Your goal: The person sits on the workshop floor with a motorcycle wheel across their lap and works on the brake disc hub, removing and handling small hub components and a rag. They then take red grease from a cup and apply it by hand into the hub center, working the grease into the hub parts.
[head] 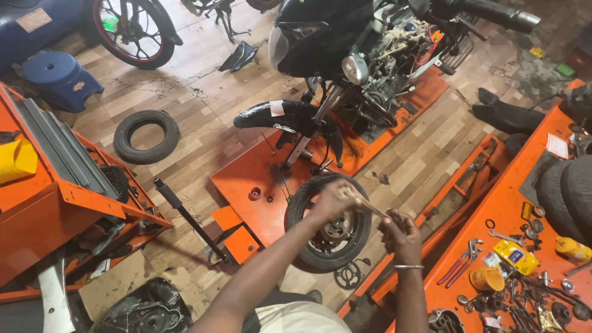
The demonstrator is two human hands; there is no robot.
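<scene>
Hands meet above the loose wheel (330,223) lying on the orange lift platform (246,179). My left hand (330,200) and right hand (401,233) each close on one end of a thin metal rod (365,205), held slanted between them.

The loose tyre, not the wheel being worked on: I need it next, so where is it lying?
In the head view the loose tyre lies flat on the wooden floor at the left, between the blue stool and the orange lift platform.
</scene>
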